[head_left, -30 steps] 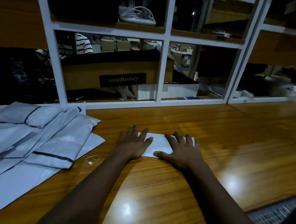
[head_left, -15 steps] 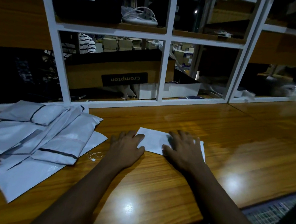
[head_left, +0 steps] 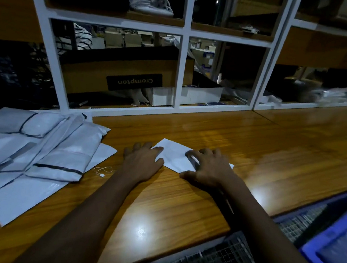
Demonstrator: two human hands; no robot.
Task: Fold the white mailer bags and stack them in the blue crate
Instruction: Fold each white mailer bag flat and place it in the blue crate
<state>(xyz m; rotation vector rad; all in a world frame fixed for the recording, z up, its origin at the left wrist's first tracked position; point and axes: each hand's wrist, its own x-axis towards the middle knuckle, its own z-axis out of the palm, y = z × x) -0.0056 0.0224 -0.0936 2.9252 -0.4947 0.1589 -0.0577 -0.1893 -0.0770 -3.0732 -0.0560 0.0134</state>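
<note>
One wooden worktop (head_left: 181, 207): it fills my view from 9 o'clock to 3 o'clock, and everything I am handling lies on it.
Shelf frame (head_left: 181, 68): white, standing at 12 o'clock behind the worktop, divided into open compartments.
Pile of mailer bags (head_left: 38, 149): at 9 o'clock, loose white bags with dark strips, overlapping one another flat on the worktop, well apart from my hands.
Blue crate (head_left: 314, 247): at 4 o'clock, below the near edge of the worktop; something pale grey and glossy lies inside it, but I cannot tell what.
Crompton box (head_left: 120, 76): brown cardboard, at 11 o'clock in the lower middle compartment, its label reading upside down; I cannot see what is in it.
White box (head_left: 200, 93): at 12 o'clock, just right of the Crompton box in the next compartment, its contents hidden.
Folded mailer bag (head_left: 174, 155): dead centre on the worktop, small and flat, lying under both my hands.
Right hand (head_left: 209, 167): fingers spread and slightly bent, pressing down on the bag's right half, thumb on the wood, gripping nothing.
Left hand (head_left: 141, 160): flat, fingers straight, fingertips resting on the bag's left edge.
String tag (head_left: 102, 170): at 9 o'clock of my left wrist, beside the pile.
</note>
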